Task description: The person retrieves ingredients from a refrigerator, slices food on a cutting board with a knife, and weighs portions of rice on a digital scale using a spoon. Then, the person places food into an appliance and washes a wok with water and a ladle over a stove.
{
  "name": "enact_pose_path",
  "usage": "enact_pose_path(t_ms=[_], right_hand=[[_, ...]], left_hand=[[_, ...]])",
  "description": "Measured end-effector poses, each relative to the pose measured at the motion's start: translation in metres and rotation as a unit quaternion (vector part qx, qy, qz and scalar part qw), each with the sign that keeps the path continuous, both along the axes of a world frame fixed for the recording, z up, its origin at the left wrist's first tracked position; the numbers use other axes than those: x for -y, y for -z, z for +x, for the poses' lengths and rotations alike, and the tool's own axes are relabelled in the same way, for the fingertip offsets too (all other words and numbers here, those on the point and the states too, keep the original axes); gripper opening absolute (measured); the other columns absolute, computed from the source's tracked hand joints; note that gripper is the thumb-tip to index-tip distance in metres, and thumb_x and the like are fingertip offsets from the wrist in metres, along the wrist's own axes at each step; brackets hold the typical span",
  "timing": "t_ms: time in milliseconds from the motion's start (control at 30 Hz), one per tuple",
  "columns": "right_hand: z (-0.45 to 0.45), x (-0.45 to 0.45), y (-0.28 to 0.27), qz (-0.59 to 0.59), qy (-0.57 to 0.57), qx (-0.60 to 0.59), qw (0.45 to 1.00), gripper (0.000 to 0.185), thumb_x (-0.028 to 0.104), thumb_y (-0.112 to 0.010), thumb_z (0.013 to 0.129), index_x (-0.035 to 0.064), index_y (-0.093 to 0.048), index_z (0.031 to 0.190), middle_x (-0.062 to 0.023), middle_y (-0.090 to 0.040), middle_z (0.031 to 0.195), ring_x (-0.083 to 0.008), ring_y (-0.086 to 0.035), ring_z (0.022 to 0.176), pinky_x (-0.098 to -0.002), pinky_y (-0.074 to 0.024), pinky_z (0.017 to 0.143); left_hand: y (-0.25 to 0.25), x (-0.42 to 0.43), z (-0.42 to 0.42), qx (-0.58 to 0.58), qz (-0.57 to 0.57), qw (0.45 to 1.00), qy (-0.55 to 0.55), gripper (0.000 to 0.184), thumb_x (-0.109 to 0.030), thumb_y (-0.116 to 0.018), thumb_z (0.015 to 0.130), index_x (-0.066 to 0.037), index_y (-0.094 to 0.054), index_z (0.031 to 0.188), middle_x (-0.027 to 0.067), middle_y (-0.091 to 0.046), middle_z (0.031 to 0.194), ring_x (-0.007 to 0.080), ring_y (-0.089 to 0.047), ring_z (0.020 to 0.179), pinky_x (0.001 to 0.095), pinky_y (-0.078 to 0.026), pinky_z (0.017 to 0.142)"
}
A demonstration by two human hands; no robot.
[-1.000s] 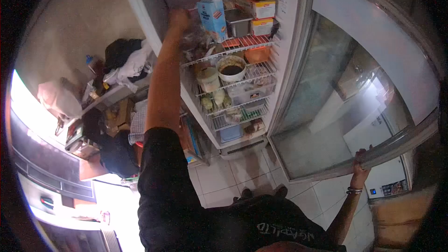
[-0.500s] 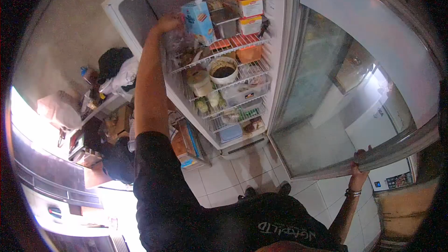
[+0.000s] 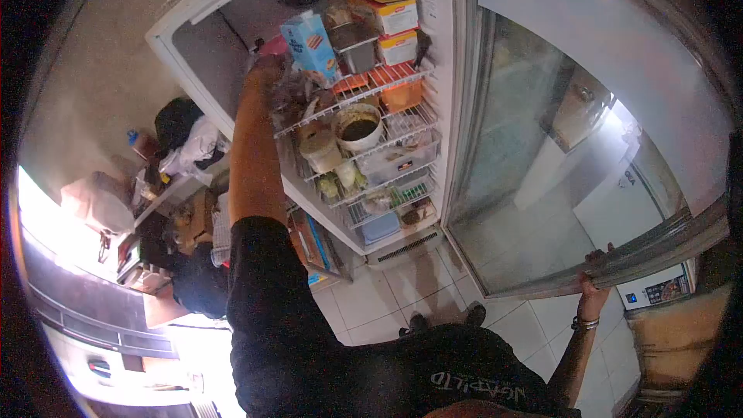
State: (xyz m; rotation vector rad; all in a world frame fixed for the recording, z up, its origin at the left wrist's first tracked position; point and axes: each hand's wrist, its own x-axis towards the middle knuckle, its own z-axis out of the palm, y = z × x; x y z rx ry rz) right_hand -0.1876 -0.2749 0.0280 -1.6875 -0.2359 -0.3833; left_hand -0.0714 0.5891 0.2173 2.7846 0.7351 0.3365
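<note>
Pink shows on a small thing (image 3: 275, 47) right by the left hand (image 3: 267, 70), high up in the fridge (image 3: 447, 108). I can't tell if those fingers are wide or narrow, or if they hold it, because it's too blurry. Just to the right of them, a blue carton (image 3: 308, 40) leans a bit on the top shelf (image 3: 387, 76). Next to it sits a grey metal tin (image 3: 357, 57), and to the right of that are two yellow and white boxes (image 3: 397, 14), one on top of the other. Under this shelf there is an orange bowl (image 3: 402, 96) on the right, and a white bowl (image 3: 371, 142) with dark food in it. A pale tub (image 3: 319, 150) is just left of the white bowl. Lower down, a clear box (image 3: 397, 161) sits on the right. Over on the near right, the right hand (image 3: 596, 275) has its fingers bent around the edge of the open glass door (image 3: 542, 170). A shiny bracelet (image 3: 585, 323) is on that wrist. Pale tiles (image 3: 368, 306) cover the floor.
</note>
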Motion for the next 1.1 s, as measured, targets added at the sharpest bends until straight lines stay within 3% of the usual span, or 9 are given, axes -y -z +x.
enact_pose_path(t_ms=[233, 333, 533, 633, 733, 767, 833, 933, 1100], right_hand=[[0.000, 0.006, 0.008, -0.028, 0.020, -0.031, 0.999, 0.066, 0.012, -0.061, 0.077, 0.0046, -0.035, 0.137, -0.0070, -0.057, 0.106, -0.0199, -0.055, 0.096, -0.0333, -0.0448, 0.085], [-0.002, 0.004, 0.009, 0.046, -0.025, -0.006, 0.999, 0.071, 0.015, -0.064, 0.074, 0.0042, -0.034, 0.138, -0.0072, -0.057, 0.107, -0.0196, -0.055, 0.097, -0.0337, -0.0438, 0.088], [0.007, 0.013, 0.025, 0.055, -0.004, -0.078, 0.995, 0.085, 0.023, -0.071, 0.062, 0.0046, -0.034, 0.137, -0.0072, -0.057, 0.106, -0.0188, -0.053, 0.098, -0.0323, -0.0442, 0.089], [0.003, 0.012, 0.023, 0.069, -0.019, -0.048, 0.996, 0.087, 0.020, -0.076, 0.062, 0.0085, -0.034, 0.138, -0.0049, -0.055, 0.108, -0.0151, -0.054, 0.097, -0.0212, -0.0468, 0.070], [0.007, 0.020, 0.030, -0.054, 0.002, -0.007, 0.998, 0.073, 0.015, -0.065, 0.068, 0.0080, -0.037, 0.135, -0.0061, -0.058, 0.104, -0.0190, -0.052, 0.100, -0.0331, -0.0434, 0.089], [0.013, 0.026, 0.039, 0.117, -0.051, -0.059, 0.990, 0.064, 0.014, -0.064, 0.069, 0.0082, -0.044, 0.129, -0.0069, -0.059, 0.105, -0.0214, -0.051, 0.104, -0.0358, -0.0397, 0.094], [0.010, 0.025, 0.038, 0.282, -0.102, -0.113, 0.947, 0.055, 0.013, -0.063, 0.070, 0.0083, -0.050, 0.123, -0.0076, -0.060, 0.107, -0.0238, -0.051, 0.107, -0.0385, -0.0359, 0.099], [0.006, 0.015, 0.031, -0.143, 0.064, -0.008, 0.988, 0.042, 0.015, -0.063, 0.069, 0.0076, -0.059, 0.110, -0.0092, -0.060, 0.112, -0.0289, -0.048, 0.114, -0.0418, -0.0304, 0.104], [0.001, 0.005, 0.027, -0.070, 0.065, -0.031, 0.995, 0.038, 0.010, -0.065, 0.066, 0.0067, -0.061, 0.104, -0.0090, -0.060, 0.113, -0.0305, -0.048, 0.116, -0.0430, -0.0323, 0.102]], left_hand=[[0.027, 0.000, 0.006, 0.121, 0.165, 0.976, 0.080, 0.035, -0.019, -0.054, 0.078, 0.000, -0.058, 0.107, 0.0250, -0.061, 0.105, 0.0387, -0.057, 0.101, 0.0469, -0.046, 0.087], [0.026, -0.011, 0.018, 0.177, 0.191, 0.966, 0.003, 0.034, -0.015, -0.053, 0.077, 0.002, -0.057, 0.106, 0.0264, -0.061, 0.104, 0.0408, -0.057, 0.103, 0.0477, -0.046, 0.089], [-0.041, -0.003, -0.001, 0.142, 0.163, 0.972, -0.096, 0.042, -0.025, -0.061, 0.073, 0.003, -0.059, 0.103, 0.0260, -0.061, 0.105, 0.0393, -0.057, 0.104, 0.0447, -0.047, 0.088], [-0.081, 0.073, -0.042, 0.152, 0.093, 0.973, -0.146, 0.044, -0.033, -0.064, 0.071, 0.003, -0.063, 0.097, 0.0256, -0.061, 0.107, 0.0383, -0.059, 0.102, 0.0436, -0.048, 0.087], [-0.093, 0.101, -0.058, 0.257, 0.133, 0.950, -0.120, 0.044, -0.036, -0.064, 0.072, 0.002, -0.065, 0.094, 0.0237, -0.062, 0.107, 0.0360, -0.062, 0.098, 0.0430, -0.049, 0.083], [-0.096, 0.106, -0.061, 0.285, 0.155, 0.940, -0.106, 0.044, -0.037, -0.064, 0.072, 0.002, -0.066, 0.093, 0.0231, -0.063, 0.106, 0.0354, -0.062, 0.097, 0.0429, -0.050, 0.082], [-0.117, 0.142, -0.089, 0.135, -0.075, 0.987, 0.040, 0.053, -0.038, -0.064, 0.075, 0.000, -0.058, 0.110, 0.0208, -0.063, 0.106, 0.0341, -0.063, 0.094, 0.0418, -0.050, 0.080], [-0.096, 0.146, -0.084, 0.081, -0.062, 0.994, 0.030, 0.050, -0.036, -0.063, 0.077, 0.000, -0.058, 0.111, 0.0206, -0.063, 0.107, 0.0347, -0.063, 0.096, 0.0431, -0.050, 0.080], [-0.030, 0.060, -0.041, 0.114, 0.105, 0.983, -0.095, 0.043, -0.031, -0.061, 0.081, -0.003, -0.058, 0.113, 0.0200, -0.062, 0.110, 0.0363, -0.061, 0.099, 0.0462, -0.050, 0.081]])
